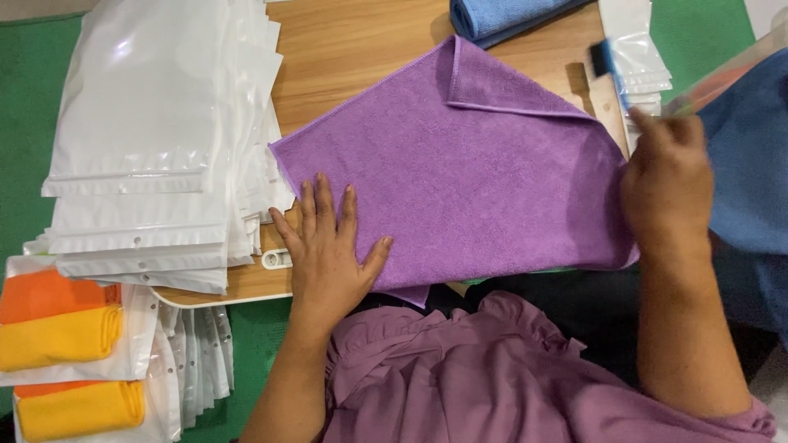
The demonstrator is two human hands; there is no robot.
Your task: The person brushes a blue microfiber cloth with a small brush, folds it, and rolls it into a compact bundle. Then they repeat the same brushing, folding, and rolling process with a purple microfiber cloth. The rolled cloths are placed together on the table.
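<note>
Purple cloth under flat left hand; right hand grips edge.

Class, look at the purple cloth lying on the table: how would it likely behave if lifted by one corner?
The purple cloth probably droops: one corner already lies folded over flat. It looks thin, so likely light. Its napped surface probably grips rather than slides under the left hand pressing it.

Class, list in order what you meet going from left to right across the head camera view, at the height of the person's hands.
Stack of white plastic bags → left hand → purple cloth → right hand → blue cloth.
</note>
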